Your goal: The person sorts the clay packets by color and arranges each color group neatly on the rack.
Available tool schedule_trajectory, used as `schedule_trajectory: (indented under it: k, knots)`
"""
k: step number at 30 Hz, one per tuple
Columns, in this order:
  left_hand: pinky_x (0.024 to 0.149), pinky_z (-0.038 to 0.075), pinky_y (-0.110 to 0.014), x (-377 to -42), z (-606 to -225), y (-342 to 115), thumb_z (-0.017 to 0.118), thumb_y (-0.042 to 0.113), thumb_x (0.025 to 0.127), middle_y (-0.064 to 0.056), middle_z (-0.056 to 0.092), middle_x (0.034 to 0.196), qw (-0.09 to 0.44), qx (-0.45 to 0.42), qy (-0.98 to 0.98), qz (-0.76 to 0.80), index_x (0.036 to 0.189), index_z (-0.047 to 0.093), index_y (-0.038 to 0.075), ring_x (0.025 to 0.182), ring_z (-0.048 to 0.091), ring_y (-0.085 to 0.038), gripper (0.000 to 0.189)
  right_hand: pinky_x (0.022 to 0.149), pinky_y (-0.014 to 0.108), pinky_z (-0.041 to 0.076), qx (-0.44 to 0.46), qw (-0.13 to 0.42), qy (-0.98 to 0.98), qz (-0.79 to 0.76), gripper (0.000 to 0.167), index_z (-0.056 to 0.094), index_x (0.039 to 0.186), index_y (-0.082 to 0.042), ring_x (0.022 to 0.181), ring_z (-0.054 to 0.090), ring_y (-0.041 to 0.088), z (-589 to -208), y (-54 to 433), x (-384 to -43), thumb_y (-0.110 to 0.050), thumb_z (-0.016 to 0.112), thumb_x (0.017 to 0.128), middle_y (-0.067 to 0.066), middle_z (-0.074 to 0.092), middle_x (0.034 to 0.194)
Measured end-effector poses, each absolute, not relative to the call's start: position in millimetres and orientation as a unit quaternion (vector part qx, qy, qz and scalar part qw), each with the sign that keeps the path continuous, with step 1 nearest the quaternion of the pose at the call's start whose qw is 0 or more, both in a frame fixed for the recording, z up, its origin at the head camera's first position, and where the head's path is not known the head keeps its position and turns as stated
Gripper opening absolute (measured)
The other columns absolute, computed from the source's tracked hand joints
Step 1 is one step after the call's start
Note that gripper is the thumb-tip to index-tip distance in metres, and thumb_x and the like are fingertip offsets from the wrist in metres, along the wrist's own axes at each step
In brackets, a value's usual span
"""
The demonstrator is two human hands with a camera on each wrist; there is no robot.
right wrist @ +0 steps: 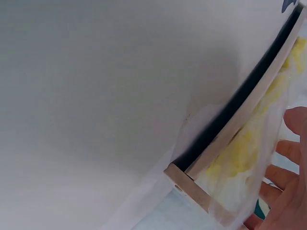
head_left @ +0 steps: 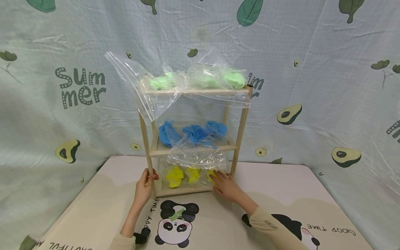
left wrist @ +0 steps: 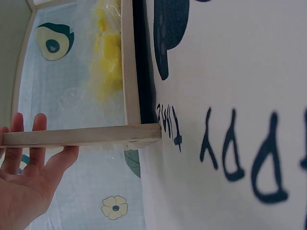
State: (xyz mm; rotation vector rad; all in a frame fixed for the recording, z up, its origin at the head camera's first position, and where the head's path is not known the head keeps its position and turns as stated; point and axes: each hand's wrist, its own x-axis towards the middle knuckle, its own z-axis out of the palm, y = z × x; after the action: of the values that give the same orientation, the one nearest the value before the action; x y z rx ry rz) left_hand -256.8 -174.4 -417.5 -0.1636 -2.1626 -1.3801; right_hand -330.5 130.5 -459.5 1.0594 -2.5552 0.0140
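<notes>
A small wooden shelf rack [head_left: 241, 128] stands on the table. My left hand [head_left: 145, 181] grips its left front post [left wrist: 86, 135], with fingers on both sides of the wood in the left wrist view. On the bottom tier lies a clear plastic bag [head_left: 200, 159] with yellow clumps [head_left: 174, 176] inside. My right hand [head_left: 227, 186] reaches in at the right end of that tier, its spread fingers [right wrist: 283, 177] resting on the bag over the rightmost yellow clump. The right wrist view shows the hand's fingers against the clear plastic.
Blue clumps [head_left: 194, 133] in clear plastic lie on the middle tier. Pale green clumps [head_left: 235, 79] in clear bags sit on the top tier, and one bag's zip edge [head_left: 125, 74] sticks out to the left. A printed curtain [head_left: 193, 27] hangs behind; panda prints mark the tabletop [head_left: 275, 184].
</notes>
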Motion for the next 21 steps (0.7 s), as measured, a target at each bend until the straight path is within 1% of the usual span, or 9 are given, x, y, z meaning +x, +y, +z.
schedule_trajectory:
  k: [5, 10, 11, 13, 14, 15, 17, 18, 21]
  knots:
    - [0.077, 0.045, -0.037, -257.8, -415.3, -176.2, 0.046, 0.0, 0.09, -0.019, 0.061, 0.085, 0.268, -0.067, -0.814, -0.511, 0.098, 0.049, -0.007, 0.076, 0.058, -0.009, 0.011, 0.089, 0.053, 0.038, 0.391, 0.2, -0.898, 0.012, 0.042, 0.047, 0.127, -0.008, 0.118, 0.046, 0.032, -455.4, 136.0, -323.5, -0.026, 0.053, 0.089, 0.014, 0.047, 0.131]
    - [0.08, 0.046, -0.041, -271.1, -430.1, -183.4, 0.045, 0.005, 0.091, -0.019, 0.061, 0.091, 0.26, -0.079, -0.808, -0.523, 0.101, 0.049, -0.005, 0.079, 0.059, -0.005, 0.014, 0.092, 0.05, 0.037, 0.388, 0.19, -0.901, 0.025, 0.04, 0.049, 0.126, -0.01, 0.119, 0.046, 0.029, -451.8, 147.3, -310.9, -0.026, 0.052, 0.09, 0.012, 0.049, 0.13]
    - [0.08, 0.046, -0.04, -274.1, -434.3, -184.8, 0.045, 0.005, 0.091, -0.018, 0.061, 0.091, 0.263, -0.085, -0.805, -0.525, 0.102, 0.049, -0.005, 0.079, 0.059, -0.004, 0.015, 0.092, 0.049, 0.037, 0.386, 0.188, -0.903, 0.03, 0.039, 0.049, 0.125, -0.01, 0.12, 0.045, 0.029, -451.1, 150.2, -307.9, -0.025, 0.051, 0.09, 0.012, 0.049, 0.13]
    - [0.08, 0.047, -0.033, -279.3, -442.3, -187.6, 0.045, 0.006, 0.091, -0.017, 0.061, 0.093, 0.272, -0.097, -0.802, -0.524, 0.103, 0.05, -0.003, 0.081, 0.058, 0.0, 0.016, 0.091, 0.048, 0.037, 0.38, 0.188, -0.905, 0.038, 0.038, 0.05, 0.125, -0.01, 0.12, 0.045, 0.028, -450.5, 156.8, -302.5, -0.025, 0.052, 0.09, 0.011, 0.05, 0.129]
    - [0.08, 0.047, -0.029, -279.9, -443.3, -187.6, 0.045, 0.005, 0.091, -0.018, 0.061, 0.094, 0.274, -0.099, -0.803, -0.521, 0.105, 0.05, -0.003, 0.081, 0.06, -0.001, 0.016, 0.091, 0.047, 0.037, 0.378, 0.191, -0.905, 0.047, 0.038, 0.05, 0.125, -0.01, 0.12, 0.046, 0.027, -450.1, 160.4, -299.9, -0.025, 0.052, 0.089, 0.01, 0.051, 0.128]
    - [0.08, 0.047, -0.024, -279.5, -443.8, -187.8, 0.045, 0.005, 0.091, -0.018, 0.062, 0.096, 0.275, -0.103, -0.803, -0.519, 0.107, 0.05, -0.002, 0.083, 0.061, -0.004, 0.018, 0.09, 0.047, 0.038, 0.377, 0.195, -0.904, 0.054, 0.038, 0.051, 0.124, -0.01, 0.119, 0.047, 0.027, -449.9, 164.1, -297.4, -0.024, 0.053, 0.089, 0.01, 0.052, 0.128]
    - [0.08, 0.047, -0.022, -277.3, -444.1, -188.8, 0.045, 0.004, 0.091, -0.02, 0.061, 0.1, 0.276, -0.112, -0.804, -0.516, 0.111, 0.049, -0.003, 0.087, 0.063, -0.013, 0.021, 0.088, 0.045, 0.039, 0.374, 0.203, -0.903, 0.063, 0.038, 0.051, 0.124, -0.009, 0.118, 0.048, 0.026, -449.8, 172.2, -292.6, -0.022, 0.055, 0.088, 0.009, 0.053, 0.127]
    - [0.081, 0.047, -0.023, -275.6, -444.1, -189.5, 0.045, 0.003, 0.091, -0.021, 0.061, 0.103, 0.274, -0.116, -0.804, -0.514, 0.113, 0.049, -0.003, 0.09, 0.063, -0.019, 0.023, 0.087, 0.045, 0.039, 0.372, 0.208, -0.902, 0.067, 0.039, 0.051, 0.124, -0.009, 0.117, 0.048, 0.026, -450.2, 176.5, -290.5, -0.021, 0.056, 0.087, 0.009, 0.053, 0.126]
    - [0.083, 0.048, -0.036, -267.8, -443.5, -193.3, 0.044, 0.001, 0.091, -0.026, 0.057, 0.112, 0.264, -0.127, -0.81, -0.509, 0.12, 0.045, -0.005, 0.099, 0.057, -0.037, 0.029, 0.084, 0.044, 0.04, 0.367, 0.224, -0.899, 0.08, 0.039, 0.053, 0.122, -0.009, 0.115, 0.05, 0.025, -451.3, 189.9, -283.2, -0.018, 0.059, 0.085, 0.007, 0.055, 0.124]
